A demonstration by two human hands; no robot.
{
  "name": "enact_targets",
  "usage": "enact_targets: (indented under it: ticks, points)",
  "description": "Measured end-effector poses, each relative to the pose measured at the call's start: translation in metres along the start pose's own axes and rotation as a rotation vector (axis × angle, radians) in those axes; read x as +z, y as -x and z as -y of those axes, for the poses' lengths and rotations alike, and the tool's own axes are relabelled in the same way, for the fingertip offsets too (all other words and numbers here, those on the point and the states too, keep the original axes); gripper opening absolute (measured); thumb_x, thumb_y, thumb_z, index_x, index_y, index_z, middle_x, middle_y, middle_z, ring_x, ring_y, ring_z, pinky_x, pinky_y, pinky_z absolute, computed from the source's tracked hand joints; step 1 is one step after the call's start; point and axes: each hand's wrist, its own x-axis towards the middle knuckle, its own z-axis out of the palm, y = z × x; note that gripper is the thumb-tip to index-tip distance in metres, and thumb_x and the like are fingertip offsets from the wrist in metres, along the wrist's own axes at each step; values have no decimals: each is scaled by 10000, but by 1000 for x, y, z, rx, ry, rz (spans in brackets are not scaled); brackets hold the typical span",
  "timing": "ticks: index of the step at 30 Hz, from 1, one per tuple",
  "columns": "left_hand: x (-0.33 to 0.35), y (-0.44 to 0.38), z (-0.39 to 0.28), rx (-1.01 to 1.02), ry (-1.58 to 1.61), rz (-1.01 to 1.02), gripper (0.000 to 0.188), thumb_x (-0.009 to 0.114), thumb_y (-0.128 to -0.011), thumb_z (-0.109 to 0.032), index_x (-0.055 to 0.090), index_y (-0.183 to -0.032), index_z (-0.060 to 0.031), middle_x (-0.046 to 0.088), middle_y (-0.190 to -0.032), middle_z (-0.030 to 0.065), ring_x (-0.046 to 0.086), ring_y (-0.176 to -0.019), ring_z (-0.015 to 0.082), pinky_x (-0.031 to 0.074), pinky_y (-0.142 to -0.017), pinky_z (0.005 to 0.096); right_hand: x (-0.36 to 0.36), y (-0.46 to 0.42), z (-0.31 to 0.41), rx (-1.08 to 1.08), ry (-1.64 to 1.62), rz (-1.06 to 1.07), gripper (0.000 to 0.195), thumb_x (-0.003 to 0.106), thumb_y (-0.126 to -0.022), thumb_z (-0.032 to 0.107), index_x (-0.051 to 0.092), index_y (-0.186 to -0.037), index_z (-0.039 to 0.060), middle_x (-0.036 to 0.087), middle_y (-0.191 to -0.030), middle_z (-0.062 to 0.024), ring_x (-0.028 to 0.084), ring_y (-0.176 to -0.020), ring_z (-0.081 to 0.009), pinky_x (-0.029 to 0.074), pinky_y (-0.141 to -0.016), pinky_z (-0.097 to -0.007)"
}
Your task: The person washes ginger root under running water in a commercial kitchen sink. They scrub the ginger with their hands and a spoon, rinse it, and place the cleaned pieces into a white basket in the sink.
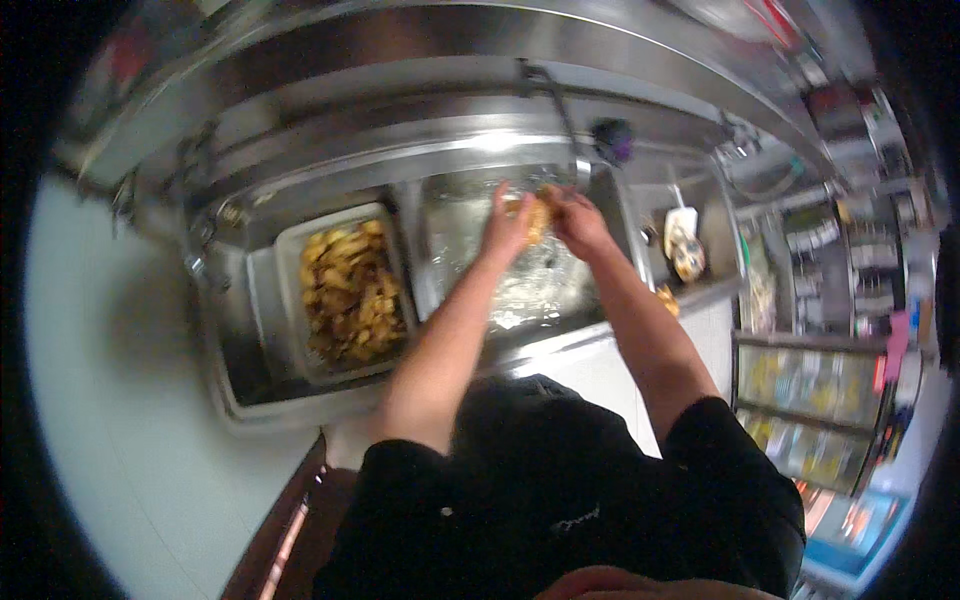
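Observation:
Over the middle basin of a steel sink (600, 300), my left hand (511, 225) and my right hand (576, 221) are close together. Between them is a yellowish-brown piece of food (536, 221), blurred, with my left fingers against it; my right fingers touch its upper end or another such piece. Water with bright ripples lies below. To the left, a pale rectangular tub (289, 300) full of yellow and brown food pieces (352, 292) sits in the left basin.
A faucet (559, 112) reaches over the middle basin, beside a dark purple object (613, 140). The right basin holds a white-headed utensil (681, 223) and a mottled lump (688, 259). Shelves and a glass-fronted cabinet (810, 379) stand at the right. A steel ledge (450, 37) crosses beyond the sink.

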Motion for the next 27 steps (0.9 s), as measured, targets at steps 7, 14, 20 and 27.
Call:
enact_targets:
  ticks: [7, 14, 20, 27]
  points:
    - [24, 20, -44, -302, 221, 200, 390, 585, -887, -345, 472, -1074, -22, 579, -938, 92, 612, -709, 190, 525, -511, 352, -50, -4, 9, 155, -183, 297, 284, 481, -945, 305, 553, -1075, 63, 532, -750, -14, 461, -537, -104, 330, -454, -230]
    - [48, 28, -53, -383, 124, -30, 434, 619, -859, -406, 507, -1046, -30, 619, -863, 91, 623, -664, 218, 519, -483, 349, -41, 7, 7, 76, -60, 299, 325, 604, -870, 158, 472, -1152, 65, 561, -870, -27, 538, -661, -87, 449, -545, -223]
    - [20, 13, -11, -423, 500, -463, 432, 525, -899, -452, 509, -1082, -60, 603, -873, 77, 592, -698, 212, 507, -525, 348, -23, 13, -13, -127, -171, 40, 333, 621, -833, 83, 419, -1096, 61, 521, -803, -30, 501, -610, -123, 405, -499, -247]
    - [-16, 38, -30, -375, 921, -173, 551, 330, -908, -599, 543, -891, -92, 583, -802, 51, 558, -729, 224, 465, -649, 349, -32, -1, -22, 240, -538, 361, 288, 540, -869, 55, 466, -1144, 99, 588, -895, -82, 540, -625, -128, 454, -552, -223]
